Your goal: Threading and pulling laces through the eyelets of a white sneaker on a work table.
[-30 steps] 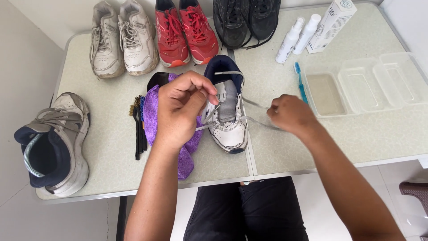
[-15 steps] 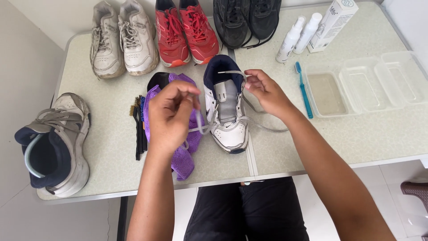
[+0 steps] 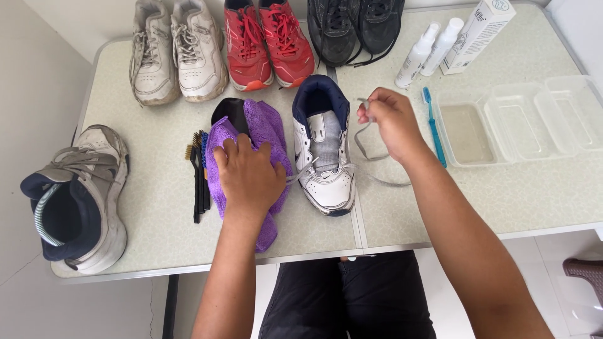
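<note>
Shoelace [image 3: 370,150] is pinched between the fingertips of the right hand [image 3: 391,122], whose grip is closed on one grey end lifted just above the table [image 3: 157,169], while the rest of the lace is looped down and trailed across the tabletop toward the white and navy sneaker [image 3: 323,150]. That sneaker is stood upright near the middle of the table, toe pointed at the person, with its tongue exposed and only a bit of lace seen low at the front eyelets. The left hand [image 3: 248,176] is laid flat, fingers spread and nothing gripped, on a purple cloth [image 3: 270,129] just left of the sneaker; a dark insole-like shape is tucked under the cloth's top edge. A few small brushes [image 3: 198,179] are lined up right beside the cloth. Further out, a grey sneaker [image 3: 75,194] is parked at the left edge, three pairs of shoes are ranged along the back, and a blue toothbrush [image 3: 433,125], two spray bottles [image 3: 427,47] and clear plastic trays [image 3: 521,119] are set to the right.
</note>
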